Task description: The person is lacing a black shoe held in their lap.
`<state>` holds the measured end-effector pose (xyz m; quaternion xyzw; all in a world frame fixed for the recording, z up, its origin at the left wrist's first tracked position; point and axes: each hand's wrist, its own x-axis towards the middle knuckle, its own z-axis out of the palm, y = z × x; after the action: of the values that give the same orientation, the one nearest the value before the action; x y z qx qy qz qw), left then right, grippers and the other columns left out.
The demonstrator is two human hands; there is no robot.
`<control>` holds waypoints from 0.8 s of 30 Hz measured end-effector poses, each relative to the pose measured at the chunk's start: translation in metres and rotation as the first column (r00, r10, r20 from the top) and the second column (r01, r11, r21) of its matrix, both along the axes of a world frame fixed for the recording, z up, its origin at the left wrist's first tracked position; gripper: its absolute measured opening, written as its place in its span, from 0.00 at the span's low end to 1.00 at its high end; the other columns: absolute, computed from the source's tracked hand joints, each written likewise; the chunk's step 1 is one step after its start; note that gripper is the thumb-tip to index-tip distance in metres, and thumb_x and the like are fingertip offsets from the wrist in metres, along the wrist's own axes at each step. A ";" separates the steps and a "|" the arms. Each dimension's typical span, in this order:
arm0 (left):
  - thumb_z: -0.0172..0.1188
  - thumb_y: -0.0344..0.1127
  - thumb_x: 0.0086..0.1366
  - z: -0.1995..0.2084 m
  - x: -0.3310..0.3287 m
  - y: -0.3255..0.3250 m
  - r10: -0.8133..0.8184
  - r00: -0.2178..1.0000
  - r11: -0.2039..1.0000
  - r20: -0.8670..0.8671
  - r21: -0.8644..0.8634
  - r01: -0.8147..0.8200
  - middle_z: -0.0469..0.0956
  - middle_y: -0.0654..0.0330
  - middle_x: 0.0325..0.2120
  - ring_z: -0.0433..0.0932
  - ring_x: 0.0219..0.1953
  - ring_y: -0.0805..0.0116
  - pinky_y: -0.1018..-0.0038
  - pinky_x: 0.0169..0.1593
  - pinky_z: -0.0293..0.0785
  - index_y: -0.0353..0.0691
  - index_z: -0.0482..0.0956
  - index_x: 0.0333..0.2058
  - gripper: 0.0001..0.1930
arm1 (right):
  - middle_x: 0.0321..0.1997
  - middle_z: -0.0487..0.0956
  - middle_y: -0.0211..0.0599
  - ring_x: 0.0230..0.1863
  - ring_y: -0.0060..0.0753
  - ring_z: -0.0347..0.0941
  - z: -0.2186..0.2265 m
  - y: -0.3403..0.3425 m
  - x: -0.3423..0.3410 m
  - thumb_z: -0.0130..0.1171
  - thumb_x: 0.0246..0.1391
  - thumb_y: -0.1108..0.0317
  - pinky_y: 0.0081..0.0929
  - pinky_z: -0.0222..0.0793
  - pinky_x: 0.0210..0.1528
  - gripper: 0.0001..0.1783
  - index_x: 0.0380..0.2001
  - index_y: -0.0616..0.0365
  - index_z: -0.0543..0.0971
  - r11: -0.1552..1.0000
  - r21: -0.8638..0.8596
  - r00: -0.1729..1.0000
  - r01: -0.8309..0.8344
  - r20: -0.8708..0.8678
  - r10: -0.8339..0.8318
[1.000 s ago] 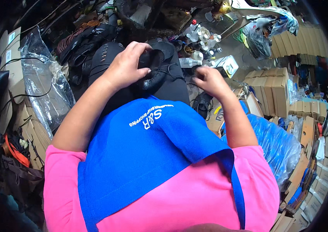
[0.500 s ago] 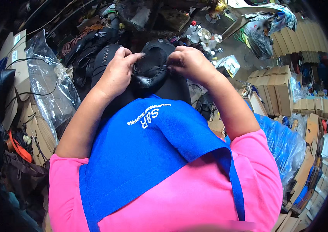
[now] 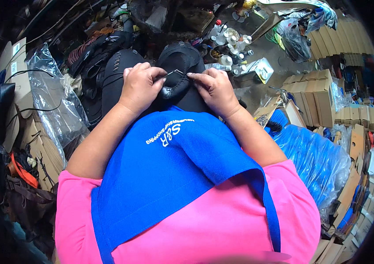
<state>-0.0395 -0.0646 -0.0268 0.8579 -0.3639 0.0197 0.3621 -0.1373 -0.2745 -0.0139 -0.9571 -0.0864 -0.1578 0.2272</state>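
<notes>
A black leather shoe [image 3: 172, 90] with stitching along its edge rests in my lap, against my dark-clad knees. Above it, my left hand [image 3: 140, 86] pinches a thin metal needle [image 3: 172, 72] between thumb and fingertips, its tip pointing toward the right hand. Thumb and forefinger of my right hand [image 3: 218, 89] are pressed together close to that tip. Whatever lies in this pinch is too fine to make out. Both hands hover over the shoe's opening, a short gap apart.
Several plastic bottles [image 3: 232, 42] stand ahead on the right, by a white container [image 3: 262, 70]. Cardboard boxes [image 3: 310, 94] and blue plastic-wrapped goods [image 3: 312, 154] lie to the right. On the left, clear plastic sheeting [image 3: 57, 97] drapes over cardboard, beside black footwear pieces [image 3: 92, 61].
My hands have come off the shoe's edges and lifted toward me. The needle now shows in my left fingers, and the right hand has drawn back and down.
</notes>
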 end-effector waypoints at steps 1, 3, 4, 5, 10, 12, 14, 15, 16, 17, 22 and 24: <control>0.65 0.28 0.48 0.001 0.001 -0.001 -0.016 0.995 0.999 -0.101 -0.050 0.011 0.71 0.61 0.22 0.72 0.30 0.64 0.70 0.33 0.67 0.44 0.83 0.31 0.09 | 0.27 0.72 0.36 0.34 0.40 0.71 0.000 -0.003 0.002 0.60 0.45 0.73 0.35 0.67 0.35 0.16 0.39 0.46 0.81 0.998 0.055 0.997 -0.007 -0.075 0.011; 0.65 0.27 0.48 0.001 0.007 -0.002 -0.077 0.987 0.991 -0.140 -0.117 0.060 0.70 0.61 0.22 0.71 0.29 0.65 0.71 0.33 0.67 0.44 0.84 0.32 0.10 | 0.29 0.71 0.36 0.35 0.38 0.70 0.005 -0.010 0.009 0.58 0.47 0.74 0.32 0.67 0.39 0.16 0.41 0.46 0.81 0.979 0.203 0.964 -0.003 -0.259 0.057; 0.65 0.27 0.49 0.000 0.010 -0.003 -0.138 0.975 0.977 -0.175 -0.187 0.105 0.69 0.61 0.22 0.70 0.28 0.66 0.73 0.33 0.67 0.44 0.84 0.33 0.11 | 0.32 0.71 0.36 0.36 0.35 0.69 0.009 -0.016 0.013 0.57 0.49 0.75 0.29 0.67 0.41 0.17 0.43 0.46 0.81 0.956 0.293 0.927 0.015 -0.363 0.097; 0.64 0.26 0.49 0.000 0.013 -0.003 -0.140 0.974 0.980 -0.179 -0.163 0.111 0.67 0.61 0.22 0.69 0.29 0.67 0.73 0.35 0.67 0.46 0.84 0.34 0.12 | 0.32 0.70 0.33 0.39 0.30 0.69 0.009 -0.024 0.018 0.55 0.50 0.76 0.25 0.65 0.45 0.17 0.44 0.47 0.81 0.940 0.341 0.883 0.023 -0.447 0.141; 0.65 0.28 0.50 -0.012 0.021 -0.004 -0.131 0.983 0.990 -0.125 -0.073 0.123 0.66 0.61 0.22 0.68 0.31 0.64 0.71 0.37 0.67 0.49 0.84 0.34 0.12 | 0.36 0.71 0.31 0.44 0.27 0.68 0.015 -0.038 0.034 0.54 0.52 0.75 0.23 0.62 0.51 0.16 0.44 0.51 0.81 0.895 0.446 0.789 0.009 -0.553 0.268; 0.65 0.28 0.50 -0.013 0.021 -0.004 -0.143 0.984 0.989 -0.109 -0.061 0.137 0.66 0.61 0.22 0.67 0.32 0.64 0.70 0.38 0.66 0.50 0.84 0.34 0.12 | 0.37 0.72 0.30 0.45 0.27 0.68 0.009 -0.042 0.039 0.53 0.53 0.75 0.23 0.62 0.52 0.15 0.43 0.51 0.81 0.883 0.469 0.764 0.012 -0.574 0.294; 0.65 0.30 0.50 -0.016 0.023 -0.005 -0.151 0.985 0.988 -0.087 -0.040 0.148 0.66 0.61 0.22 0.68 0.32 0.62 0.69 0.38 0.66 0.51 0.84 0.34 0.11 | 0.38 0.73 0.30 0.46 0.28 0.67 0.010 -0.042 0.040 0.54 0.53 0.74 0.24 0.62 0.52 0.14 0.43 0.51 0.81 0.884 0.468 0.757 0.018 -0.583 0.294; 0.65 0.30 0.50 -0.017 0.023 -0.005 -0.150 0.985 0.988 -0.087 -0.040 0.147 0.66 0.61 0.22 0.68 0.32 0.62 0.69 0.38 0.66 0.51 0.84 0.34 0.11 | 0.38 0.73 0.30 0.46 0.28 0.67 0.011 -0.042 0.041 0.54 0.53 0.74 0.24 0.61 0.53 0.14 0.43 0.51 0.81 0.883 0.469 0.754 0.022 -0.588 0.294; 0.65 0.30 0.50 -0.017 0.023 -0.005 -0.150 0.985 0.988 -0.084 -0.038 0.148 0.67 0.61 0.22 0.68 0.32 0.62 0.69 0.38 0.66 0.51 0.84 0.34 0.11 | 0.39 0.73 0.30 0.46 0.28 0.67 0.011 -0.041 0.041 0.54 0.53 0.74 0.24 0.61 0.53 0.14 0.42 0.51 0.81 0.882 0.471 0.749 0.026 -0.593 0.295; 0.65 0.30 0.49 -0.018 0.023 -0.005 -0.151 0.985 0.988 -0.081 -0.037 0.149 0.67 0.61 0.22 0.68 0.33 0.62 0.68 0.38 0.66 0.51 0.84 0.33 0.11 | 0.39 0.73 0.30 0.46 0.28 0.67 0.009 -0.042 0.042 0.54 0.53 0.74 0.24 0.61 0.53 0.14 0.42 0.51 0.81 0.882 0.471 0.749 0.026 -0.593 0.295; 0.65 0.30 0.49 -0.019 0.024 -0.008 -0.165 0.978 0.986 -0.125 -0.032 0.162 0.68 0.61 0.22 0.69 0.32 0.63 0.69 0.37 0.67 0.50 0.84 0.34 0.11 | 0.40 0.73 0.34 0.47 0.30 0.70 0.008 -0.044 0.044 0.55 0.53 0.73 0.25 0.63 0.53 0.15 0.43 0.49 0.82 0.848 0.529 0.741 0.018 -0.577 0.344; 0.66 0.30 0.49 -0.022 0.025 -0.010 -0.180 0.971 0.983 -0.158 -0.053 0.174 0.68 0.61 0.22 0.70 0.31 0.63 0.70 0.37 0.67 0.49 0.84 0.34 0.11 | 0.41 0.75 0.33 0.47 0.28 0.70 0.007 -0.045 0.044 0.55 0.53 0.73 0.24 0.63 0.54 0.15 0.44 0.51 0.81 0.829 0.557 0.720 0.051 -0.596 0.356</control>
<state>-0.0149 -0.0746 -0.0487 0.8138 -0.4078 -0.0752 0.4072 -0.0932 -0.3191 -0.0070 -0.8329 -0.0319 0.2042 0.5134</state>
